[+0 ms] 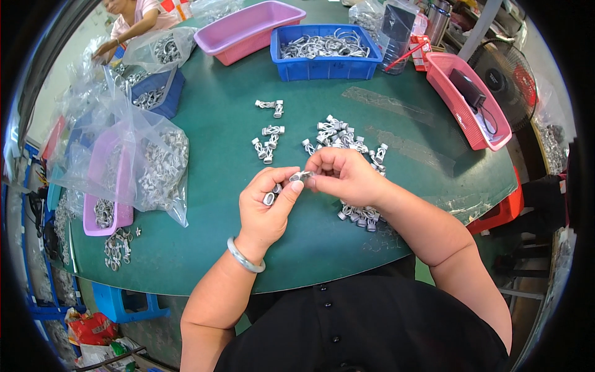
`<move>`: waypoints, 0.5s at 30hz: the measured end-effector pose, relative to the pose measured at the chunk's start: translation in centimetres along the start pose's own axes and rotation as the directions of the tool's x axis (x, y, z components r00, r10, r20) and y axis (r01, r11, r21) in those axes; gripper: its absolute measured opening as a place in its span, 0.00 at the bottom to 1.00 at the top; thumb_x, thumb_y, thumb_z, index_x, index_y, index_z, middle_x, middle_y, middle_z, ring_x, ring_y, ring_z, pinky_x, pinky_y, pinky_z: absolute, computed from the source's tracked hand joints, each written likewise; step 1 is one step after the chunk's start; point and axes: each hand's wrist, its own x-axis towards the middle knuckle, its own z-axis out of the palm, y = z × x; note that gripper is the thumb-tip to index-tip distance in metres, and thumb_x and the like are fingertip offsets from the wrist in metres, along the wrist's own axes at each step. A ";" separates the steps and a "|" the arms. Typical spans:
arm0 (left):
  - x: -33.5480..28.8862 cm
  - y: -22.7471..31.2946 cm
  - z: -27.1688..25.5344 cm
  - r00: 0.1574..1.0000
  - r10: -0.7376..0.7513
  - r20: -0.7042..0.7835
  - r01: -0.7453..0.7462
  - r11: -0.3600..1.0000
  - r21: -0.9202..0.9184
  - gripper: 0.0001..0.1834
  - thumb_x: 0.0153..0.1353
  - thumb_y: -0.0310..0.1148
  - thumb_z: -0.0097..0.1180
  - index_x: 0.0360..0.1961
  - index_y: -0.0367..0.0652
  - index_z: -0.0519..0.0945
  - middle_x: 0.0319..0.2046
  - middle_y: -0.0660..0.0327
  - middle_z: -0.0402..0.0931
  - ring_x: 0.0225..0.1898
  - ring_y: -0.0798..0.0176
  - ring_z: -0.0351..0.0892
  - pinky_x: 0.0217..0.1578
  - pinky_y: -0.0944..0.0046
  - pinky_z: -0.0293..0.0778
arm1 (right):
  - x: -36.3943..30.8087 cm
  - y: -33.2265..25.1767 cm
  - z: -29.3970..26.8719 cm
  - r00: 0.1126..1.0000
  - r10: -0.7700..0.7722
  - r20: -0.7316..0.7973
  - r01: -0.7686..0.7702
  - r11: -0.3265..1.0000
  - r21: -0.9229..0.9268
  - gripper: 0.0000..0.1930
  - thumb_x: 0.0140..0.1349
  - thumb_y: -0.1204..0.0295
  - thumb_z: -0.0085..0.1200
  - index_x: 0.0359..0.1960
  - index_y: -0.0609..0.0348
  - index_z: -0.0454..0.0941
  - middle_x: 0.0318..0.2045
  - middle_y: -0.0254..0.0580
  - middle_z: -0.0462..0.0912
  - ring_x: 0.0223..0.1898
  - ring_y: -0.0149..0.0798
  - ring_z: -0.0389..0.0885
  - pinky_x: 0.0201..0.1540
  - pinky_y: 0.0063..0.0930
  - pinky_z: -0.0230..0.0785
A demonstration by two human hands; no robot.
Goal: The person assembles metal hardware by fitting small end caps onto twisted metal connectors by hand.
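Observation:
My left hand (265,208), with a pale bangle on its wrist, is closed around a few small silver-grey pieces (269,198) with oval openings. Between its thumb and forefinger it pinches another small silver-grey piece (296,177). The fingertips of my right hand (344,177) close on the other end of that same piece, so both hands meet over the table. Just beyond and under my right hand lies a loose pile of small white-and-grey looped pieces (334,131). More of them (363,217) lie below my right wrist, and small groups (268,147) sit beyond my left hand.
On the green table (211,248) stand a blue bin (325,68) of metal rings, a pink bin (248,31), and a pink basket (462,115) holding a black device. Plastic bags (164,167) of parts crowd the left. Another person's arm (133,31) shows at far left.

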 end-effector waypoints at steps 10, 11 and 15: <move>-0.2 -0.1 0.3 0.999 0.045 0.023 -0.043 0.993 -0.111 0.20 0.50 0.19 0.58 0.46 0.35 0.73 0.31 0.65 0.71 0.29 0.76 0.68 0.31 0.78 0.66 | 0.2 0.0 0.0 0.829 -0.539 -0.148 0.425 0.779 -0.461 0.09 0.48 0.83 0.53 0.33 0.62 0.73 0.30 0.40 0.77 0.32 0.36 0.78 0.36 0.25 0.70; -0.3 -0.1 0.3 0.999 0.043 0.017 -0.041 0.994 -0.105 0.21 0.49 0.19 0.58 0.47 0.35 0.72 0.32 0.66 0.71 0.30 0.76 0.68 0.32 0.78 0.66 | 0.2 -0.1 0.0 0.823 -0.549 -0.144 0.431 0.770 -0.471 0.10 0.47 0.83 0.54 0.33 0.62 0.73 0.30 0.41 0.77 0.32 0.36 0.78 0.36 0.25 0.70; -0.2 -0.1 0.3 0.999 0.042 0.014 -0.041 0.995 -0.086 0.21 0.50 0.19 0.58 0.47 0.35 0.72 0.32 0.66 0.71 0.30 0.76 0.68 0.32 0.78 0.66 | 0.0 -0.4 0.0 0.823 -0.552 -0.135 0.424 0.755 -0.500 0.11 0.46 0.84 0.54 0.33 0.63 0.73 0.31 0.42 0.77 0.32 0.37 0.78 0.36 0.25 0.70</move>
